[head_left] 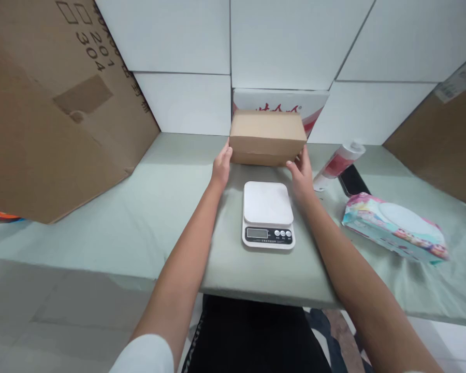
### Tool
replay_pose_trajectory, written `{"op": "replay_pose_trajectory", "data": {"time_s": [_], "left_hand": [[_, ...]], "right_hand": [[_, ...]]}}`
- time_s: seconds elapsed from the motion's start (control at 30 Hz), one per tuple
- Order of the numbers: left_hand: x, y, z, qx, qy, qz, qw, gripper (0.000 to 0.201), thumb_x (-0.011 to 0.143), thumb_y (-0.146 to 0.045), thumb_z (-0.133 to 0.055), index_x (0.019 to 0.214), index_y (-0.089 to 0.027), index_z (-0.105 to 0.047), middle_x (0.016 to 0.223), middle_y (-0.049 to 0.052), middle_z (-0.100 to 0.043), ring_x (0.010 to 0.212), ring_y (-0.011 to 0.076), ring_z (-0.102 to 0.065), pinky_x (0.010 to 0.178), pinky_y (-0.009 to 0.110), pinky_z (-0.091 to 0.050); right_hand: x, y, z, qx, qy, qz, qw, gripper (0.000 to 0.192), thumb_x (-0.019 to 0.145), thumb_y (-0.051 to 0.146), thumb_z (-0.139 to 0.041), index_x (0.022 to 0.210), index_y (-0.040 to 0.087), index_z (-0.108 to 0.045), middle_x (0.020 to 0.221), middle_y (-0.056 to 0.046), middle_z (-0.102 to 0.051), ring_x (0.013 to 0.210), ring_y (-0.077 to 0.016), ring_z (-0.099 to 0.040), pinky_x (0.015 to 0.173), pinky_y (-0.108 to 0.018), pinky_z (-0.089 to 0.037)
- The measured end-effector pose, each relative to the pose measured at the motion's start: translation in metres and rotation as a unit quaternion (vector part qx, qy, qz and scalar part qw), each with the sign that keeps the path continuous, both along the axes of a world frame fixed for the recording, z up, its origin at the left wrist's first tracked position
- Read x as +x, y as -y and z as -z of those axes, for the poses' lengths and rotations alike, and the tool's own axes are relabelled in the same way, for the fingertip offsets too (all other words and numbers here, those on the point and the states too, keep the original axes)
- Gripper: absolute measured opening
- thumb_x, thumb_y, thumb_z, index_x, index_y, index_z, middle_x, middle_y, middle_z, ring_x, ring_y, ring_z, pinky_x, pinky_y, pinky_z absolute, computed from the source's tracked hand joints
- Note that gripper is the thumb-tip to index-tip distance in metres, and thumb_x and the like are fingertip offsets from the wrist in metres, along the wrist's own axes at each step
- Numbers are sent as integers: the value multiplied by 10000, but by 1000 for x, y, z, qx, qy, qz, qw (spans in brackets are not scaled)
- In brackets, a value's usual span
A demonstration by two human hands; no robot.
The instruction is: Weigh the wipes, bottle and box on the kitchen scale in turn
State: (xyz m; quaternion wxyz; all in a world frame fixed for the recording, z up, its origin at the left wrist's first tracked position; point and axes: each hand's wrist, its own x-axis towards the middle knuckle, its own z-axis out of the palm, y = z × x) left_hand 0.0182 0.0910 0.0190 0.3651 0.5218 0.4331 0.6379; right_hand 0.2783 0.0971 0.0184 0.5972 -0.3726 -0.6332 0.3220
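Observation:
A small closed brown cardboard box (267,135) sits at the back of the grey-green table (147,207), against the white tiled wall. My left hand (221,167) presses on its lower left corner, and my right hand (301,168) holds its lower right corner, so the box is gripped between both hands. Whether it rests on the table or is slightly lifted cannot be told. Just in front of the box, between my forearms, lies a white digital kitchen scale (268,213) with nothing on its platform.
A large cardboard box (50,103) leans at the left, another cardboard panel (446,134) at the right. A red-and-white roll (338,165), a black phone (352,180) and a colourful tissue pack (394,227) lie to the right. A red-and-white package (314,106) stands behind the box.

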Motion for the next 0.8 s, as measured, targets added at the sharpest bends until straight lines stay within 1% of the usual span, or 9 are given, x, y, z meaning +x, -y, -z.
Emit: {"op": "replay_pose_trajectory", "data": {"time_s": [0.03,0.1,0.17,0.27,0.33,0.43,0.5,0.63,0.8], "left_hand": [[0,15,-5,25,-14,17,999,655,1036,-599,-501,1577,-234,-554,1689,51,-508,1657,280,-334,1380,482,-260],[-1,53,-11,51,-39,48,997,663,1032,-591,-526,1611,-267,-515,1714,28,-471,1651,293,-347,1376,486,-281],[-3,98,-9,69,-63,108,990,650,1038,-543,-549,1629,-281,-484,1724,30,-450,1636,305,-375,1341,493,-367],[-7,152,7,109,-57,142,982,615,1041,-475,-572,1621,-290,-490,1716,47,-453,1603,322,-430,1265,492,-489],[-10,171,21,123,-55,140,981,587,1045,-449,-572,1610,-306,-503,1708,52,-464,1585,323,-457,1241,497,-517],[-12,179,38,119,-56,128,983,590,1044,-463,-572,1606,-294,-510,1690,78,-489,1568,329,-480,1235,516,-520],[-12,178,43,109,-56,121,985,603,1037,-478,-584,1603,-282,-516,1679,95,-501,1556,336,-494,1231,524,-520],[-14,177,42,102,-63,109,987,592,1027,-475,-607,1583,-279,-545,1658,101,-527,1535,341,-520,1197,515,-558],[-15,178,44,104,-77,100,987,574,1036,-453,-594,1585,-296,-540,1661,82,-523,1536,328,-521,1189,500,-571]], "right_hand": [[7,13,-5,18,11,4,1000,850,836,649,-715,1588,383,-421,1665,-59,-501,1495,-307,-525,1288,-571,-413],[24,44,-11,51,46,12,998,909,858,654,-717,1642,418,-323,1710,-56,-429,1531,-318,-489,1284,-587,-409],[41,78,-11,75,84,20,993,940,874,642,-719,1668,442,-258,1745,-53,-364,1567,-332,-446,1278,-602,-405],[55,119,3,109,103,43,988,929,878,617,-723,1666,428,-270,1738,-72,-358,1586,-355,-408,1263,-614,-410],[58,134,17,132,100,65,984,906,872,587,-735,1650,410,-306,1694,-92,-403,1555,-362,-438,1249,-619,-417],[57,141,35,138,90,94,982,858,868,545,-739,1616,380,-353,1606,-117,-471,1478,-361,-506,1205,-623,-451],[56,143,41,126,83,98,984,812,873,529,-732,1587,361,-383,1551,-127,-504,1426,-353,-542,1168,-616,-480],[56,145,43,107,73,97,987,746,884,516,-726,1540,343,-418,1476,-129,-533,1354,-332,-578,1118,-586,-515],[56,147,43,91,73,97,988,738,883,516,-732,1524,333,-416,1470,-127,-523,1346,-327,-576,1107,-573,-519]]}}
